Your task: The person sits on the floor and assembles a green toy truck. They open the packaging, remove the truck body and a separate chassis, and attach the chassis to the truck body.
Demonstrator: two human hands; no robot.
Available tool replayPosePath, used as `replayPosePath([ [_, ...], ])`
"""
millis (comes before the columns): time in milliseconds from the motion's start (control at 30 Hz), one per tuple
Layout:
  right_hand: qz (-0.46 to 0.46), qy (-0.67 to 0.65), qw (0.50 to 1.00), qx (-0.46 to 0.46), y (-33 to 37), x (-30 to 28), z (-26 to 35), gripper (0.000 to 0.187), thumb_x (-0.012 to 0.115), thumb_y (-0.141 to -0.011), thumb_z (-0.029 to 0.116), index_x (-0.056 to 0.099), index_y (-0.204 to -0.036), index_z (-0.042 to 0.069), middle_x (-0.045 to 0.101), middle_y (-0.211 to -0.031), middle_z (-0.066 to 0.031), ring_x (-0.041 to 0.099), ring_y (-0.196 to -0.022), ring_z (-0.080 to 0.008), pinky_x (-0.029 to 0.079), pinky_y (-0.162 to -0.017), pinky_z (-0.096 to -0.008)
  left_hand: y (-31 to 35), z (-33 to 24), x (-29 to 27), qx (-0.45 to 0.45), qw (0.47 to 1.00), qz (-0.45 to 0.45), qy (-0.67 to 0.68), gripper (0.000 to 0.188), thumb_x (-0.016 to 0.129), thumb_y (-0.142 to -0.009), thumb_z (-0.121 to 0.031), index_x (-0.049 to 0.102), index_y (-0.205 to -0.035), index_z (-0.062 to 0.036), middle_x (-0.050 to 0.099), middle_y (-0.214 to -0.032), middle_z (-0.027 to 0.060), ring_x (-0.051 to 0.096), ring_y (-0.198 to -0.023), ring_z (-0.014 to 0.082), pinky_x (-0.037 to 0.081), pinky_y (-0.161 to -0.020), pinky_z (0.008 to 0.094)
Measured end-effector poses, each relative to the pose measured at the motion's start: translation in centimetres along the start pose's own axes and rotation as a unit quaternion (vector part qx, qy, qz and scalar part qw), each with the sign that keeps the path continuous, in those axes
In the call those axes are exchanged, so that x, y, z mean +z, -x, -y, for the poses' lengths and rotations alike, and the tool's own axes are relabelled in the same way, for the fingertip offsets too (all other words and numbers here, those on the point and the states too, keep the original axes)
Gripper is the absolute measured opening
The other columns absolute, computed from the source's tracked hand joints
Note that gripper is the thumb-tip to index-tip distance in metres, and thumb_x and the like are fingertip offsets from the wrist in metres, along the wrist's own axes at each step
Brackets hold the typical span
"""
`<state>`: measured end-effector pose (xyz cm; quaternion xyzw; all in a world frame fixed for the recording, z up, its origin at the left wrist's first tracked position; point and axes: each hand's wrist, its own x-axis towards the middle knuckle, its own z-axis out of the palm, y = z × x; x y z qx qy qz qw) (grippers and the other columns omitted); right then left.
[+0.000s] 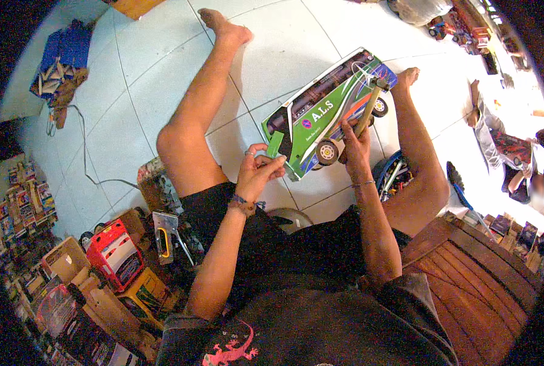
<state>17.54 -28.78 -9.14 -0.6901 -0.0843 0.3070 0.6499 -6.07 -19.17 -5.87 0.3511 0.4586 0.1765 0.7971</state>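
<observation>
A green, white and blue toy bus (pixel 321 116) lies tilted on its side between my legs, its wheels toward me and to the right. At its near left end, my left hand (pixel 257 174) pinches a small green panel (pixel 274 145) against the body. Whether that panel is joined to the bus I cannot tell. My right hand (pixel 356 149) is closed round the wooden handle of a hammer (pixel 365 121), beside the bus's wheels. The hammer's dark head rests close to the bus's far right end. Some fingers of the right hand are hidden behind the handle.
Pale floor tiles (pixel 156 67) surround my legs. At left stand a blue container (pixel 71 46) and a cable (pixel 83 134). Boxes and a red toy vehicle body (pixel 114 256) crowd the lower left. A blue round basket (pixel 391 174) sits by my right thigh; brown wood (pixel 467 287) lies lower right.
</observation>
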Motion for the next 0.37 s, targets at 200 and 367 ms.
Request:
replayPosePath([
  [200, -0.005, -0.006, 0.998, 0.061, 0.2, -0.5, -4.4, 0.024, 0.073, -0.092, 0.024, 0.053, -0.099, 0.015, 0.055, -0.080, 0.0029, 0.051, -0.070, -0.0090, 0.044, -0.063, -0.0228, -2.9, 4.5, -2.1, -0.023, 0.998, -0.053, -0.018, 0.048, 0.080, -0.084, -0.012, 0.047, -0.119, -0.0085, 0.066, -0.083, 0.0073, 0.068, -0.074, 0.0181, 0.061, -0.066, 0.0321],
  [367, 0.033, 0.006, 0.981, 0.191, 0.5, -1.5, -4.7, 0.026, 0.074, -0.091, 0.026, 0.051, -0.102, 0.018, 0.059, -0.096, 0.0005, 0.057, -0.089, -0.0134, 0.050, -0.080, -0.0376, -4.0, 7.6, -3.3, -0.033, 0.996, -0.073, -0.036, 0.054, 0.082, -0.082, -0.014, 0.048, -0.124, -0.0099, 0.066, -0.089, 0.0093, 0.068, -0.072, 0.0185, 0.060, -0.063, 0.0314],
])
